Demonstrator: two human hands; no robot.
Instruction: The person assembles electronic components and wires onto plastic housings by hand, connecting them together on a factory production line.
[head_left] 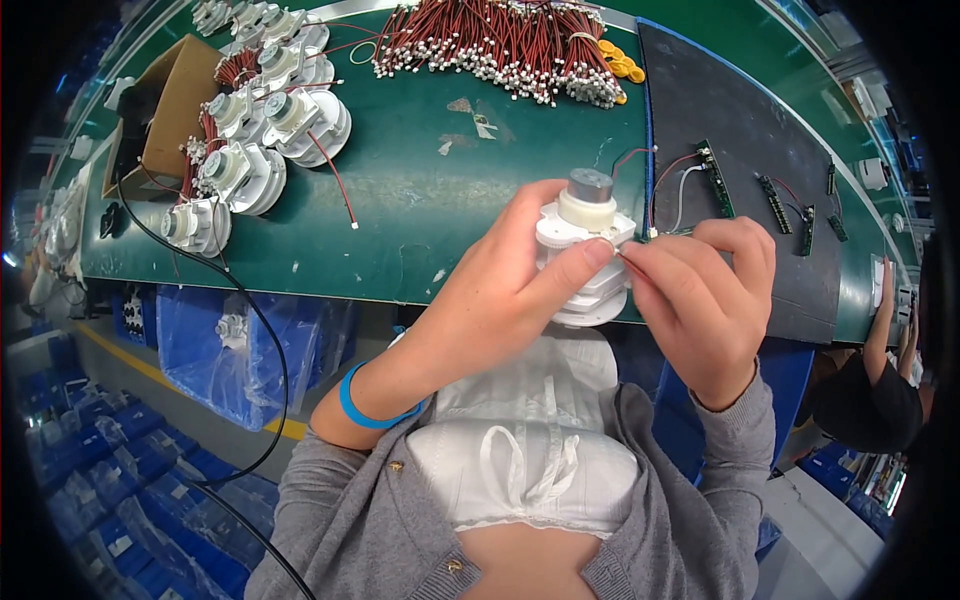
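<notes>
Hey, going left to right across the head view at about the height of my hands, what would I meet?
White unit on the table, left hand, held white unit, right hand, small green circuit boards, co-worker's arm.

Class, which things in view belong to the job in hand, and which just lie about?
Job in hand: left hand; right hand; held white unit; likely the similar white units, red wire bundles, circuit boards.

Apparently lying about: cardboard box; black cable; yellow pieces.
</notes>
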